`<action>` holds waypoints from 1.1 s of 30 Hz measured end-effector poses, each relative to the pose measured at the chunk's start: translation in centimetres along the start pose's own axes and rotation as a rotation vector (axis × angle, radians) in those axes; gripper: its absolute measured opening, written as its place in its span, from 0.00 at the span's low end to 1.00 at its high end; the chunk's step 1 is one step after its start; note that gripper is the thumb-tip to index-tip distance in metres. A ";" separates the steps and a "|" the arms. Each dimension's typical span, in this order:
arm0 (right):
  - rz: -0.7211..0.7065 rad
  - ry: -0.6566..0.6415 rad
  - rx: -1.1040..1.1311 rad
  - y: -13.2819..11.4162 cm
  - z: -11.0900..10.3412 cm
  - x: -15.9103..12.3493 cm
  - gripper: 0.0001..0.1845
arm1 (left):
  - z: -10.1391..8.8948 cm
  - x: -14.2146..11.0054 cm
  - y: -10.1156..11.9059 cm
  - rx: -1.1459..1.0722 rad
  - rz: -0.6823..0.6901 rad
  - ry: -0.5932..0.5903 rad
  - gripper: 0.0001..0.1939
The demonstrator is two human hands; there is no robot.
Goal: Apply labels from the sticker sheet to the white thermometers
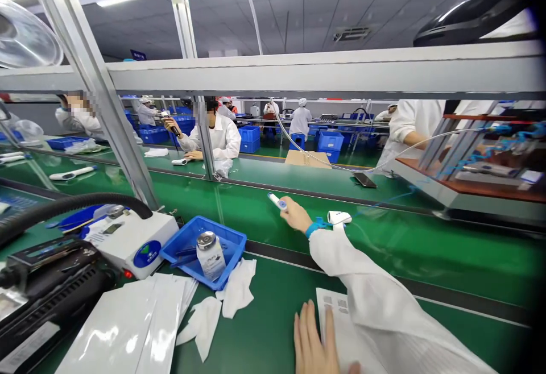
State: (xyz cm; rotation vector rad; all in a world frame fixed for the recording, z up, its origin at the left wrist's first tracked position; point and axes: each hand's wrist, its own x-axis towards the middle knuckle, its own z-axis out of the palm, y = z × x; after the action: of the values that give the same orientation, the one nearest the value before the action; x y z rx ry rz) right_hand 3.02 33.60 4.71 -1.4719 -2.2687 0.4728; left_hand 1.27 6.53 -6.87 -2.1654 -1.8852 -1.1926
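My right hand (297, 215), with a blue band at the wrist, reaches out over the green conveyor belt (396, 243). Its fingers are closed around one end of a white handheld thermometer (277, 201) with blue details. Beside that wrist, a second white thermometer (339, 218) lies on the belt, partly hidden by my sleeve. My left hand (314, 343) rests flat, fingers stretched, at the near edge of the bench. Under its fingers is a white sheet with small printed grey squares (336, 304), which my right sleeve partly covers.
To the left are a blue tray (179, 237) holding a metal-capped bottle (211, 256), crumpled wipes (239, 289), glossy white sheets (123, 323) and a white machine with a black hose (149, 237). A metal post (111, 107) and fixture (478, 181) stand beyond. Co-workers sit across the belt.
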 end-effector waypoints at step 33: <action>0.623 -0.091 0.533 1.7 -5.7 -35.8 0.24 | -17.1 3.1 3.0 -1.249 -0.940 -0.280 0.41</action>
State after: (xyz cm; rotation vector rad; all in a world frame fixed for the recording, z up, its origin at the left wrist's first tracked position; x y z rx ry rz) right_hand 20.39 1.78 3.74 -1.8394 -1.5074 1.2313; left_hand -5.03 -0.06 8.25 -1.6462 -2.8769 -3.0032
